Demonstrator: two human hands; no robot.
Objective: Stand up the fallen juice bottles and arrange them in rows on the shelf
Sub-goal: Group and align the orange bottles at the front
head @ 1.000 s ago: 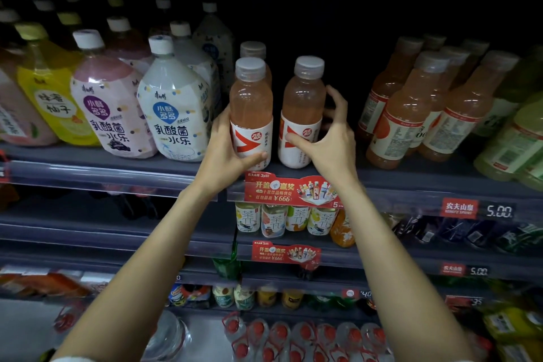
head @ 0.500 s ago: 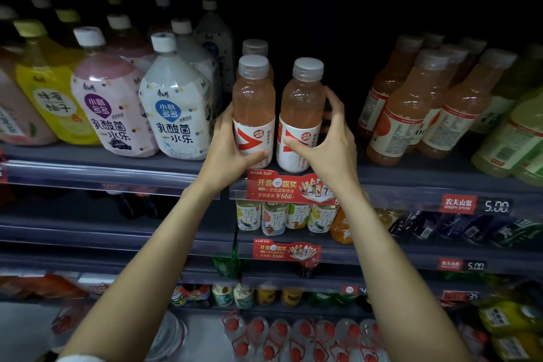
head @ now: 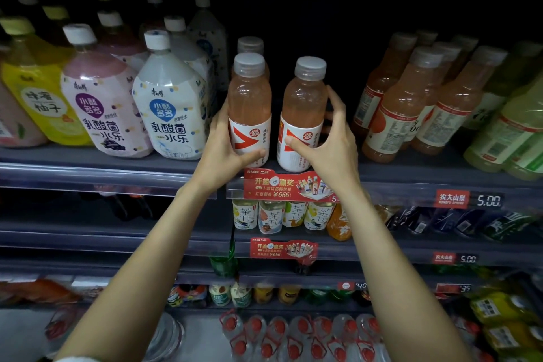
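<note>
I have my left hand (head: 226,153) wrapped around the left pink juice bottle (head: 249,109) and my right hand (head: 329,141) curled around the right pink juice bottle (head: 302,117). Both stand upright near the front edge of the shelf (head: 411,176), just beside each other, with a third grey-capped bottle (head: 250,45) behind the left one.

Both forearms are bare from wrist to elbow, slim and smooth, with no watch, band or bracelet showing. The left hand (head: 226,153) and right hand (head: 332,144) are bare too, fingers ringless, nails short and unpainted as far as can be seen. At the near left edge a sliver of white sleeve (head: 79,358) shows by the left elbow.
</note>
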